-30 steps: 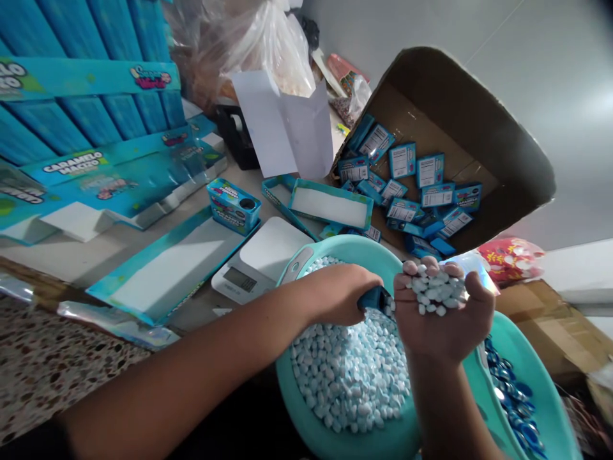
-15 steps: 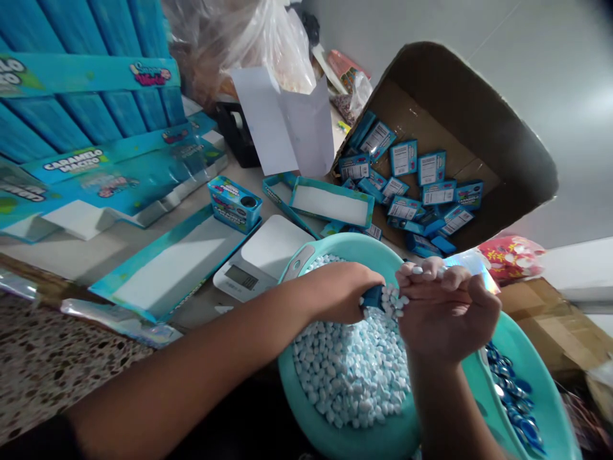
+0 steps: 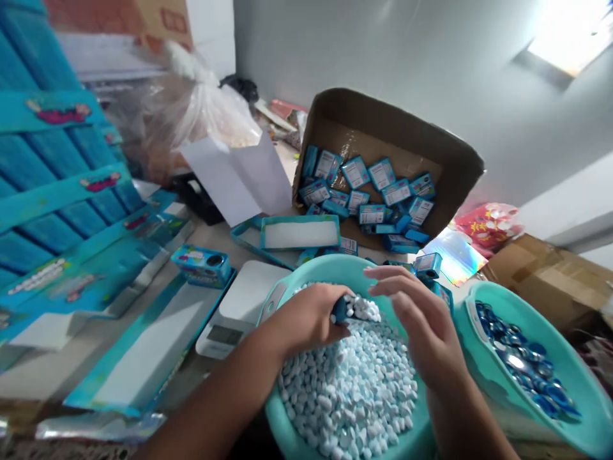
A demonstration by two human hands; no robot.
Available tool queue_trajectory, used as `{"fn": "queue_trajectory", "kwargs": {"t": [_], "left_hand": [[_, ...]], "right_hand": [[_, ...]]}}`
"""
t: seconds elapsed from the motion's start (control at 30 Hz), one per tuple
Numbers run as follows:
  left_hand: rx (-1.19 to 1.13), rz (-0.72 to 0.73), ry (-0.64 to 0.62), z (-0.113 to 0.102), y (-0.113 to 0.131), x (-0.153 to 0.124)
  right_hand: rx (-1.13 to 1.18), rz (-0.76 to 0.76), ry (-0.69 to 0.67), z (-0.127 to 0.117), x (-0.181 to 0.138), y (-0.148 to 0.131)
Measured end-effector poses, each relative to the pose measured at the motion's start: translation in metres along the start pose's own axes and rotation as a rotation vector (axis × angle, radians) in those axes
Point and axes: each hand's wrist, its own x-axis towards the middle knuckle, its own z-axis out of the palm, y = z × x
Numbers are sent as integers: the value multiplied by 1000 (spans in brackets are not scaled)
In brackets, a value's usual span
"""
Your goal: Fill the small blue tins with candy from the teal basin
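Candies (image 3: 349, 390) fill much of the teal tub (image 3: 345, 271) in the middle, and more crowd the mouth of a blue container (image 3: 340, 312) above it. The left hand (image 3: 309, 316) is wrapped around that container, whose mouth points right, toward the other hand. The right hand (image 3: 431, 326) is released, fingers spread and slightly bent over the tub's right side, with nothing visible in its grasp; its palm is partly hidden. To handle this well, the container is best kept above the tub, so that strays drop back in, and its mouth tipped up a little, with a firm grip that does not squash its walls. As for surroundings, the scale (image 3: 261, 287) sits just beside the tub's left rim, near the left forearm, so a swinging elbow could knock it. Left of it lies a tray (image 3: 158, 348) with an upright box (image 3: 201, 267) on its far end. Small packs (image 3: 428, 265) stand just behind the right hand, before the carton (image 3: 383, 121), and a second tub (image 3: 550, 338) of blue lids (image 3: 524, 361) limits room on the right.
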Motion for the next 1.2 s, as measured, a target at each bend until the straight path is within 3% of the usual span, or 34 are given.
{"fn": "queue_trajectory", "kwargs": {"t": [0.07,0.17,0.3,0.47,0.77,1.07,1.2], "left_hand": [[-11,-2,4,-1,1,-1],[7,-38,1,-1,4,-3],[47,-95,-20,1,6,-4],[96,-169,-36,5,5,-2],[-4,-182,-21,7,13,-2],[19,-148,64,7,14,-1],[7,-211,129,5,8,-1]], "right_hand": [[-241,14,7,-7,-6,1],[-411,114,-57,-13,-14,13],[-497,260,-163,-9,-24,30],[-555,245,-128,-2,-25,26],[-356,187,-154,20,-15,23],[-55,49,-65,13,-13,44],[-132,-5,53,2,-15,45]]}}
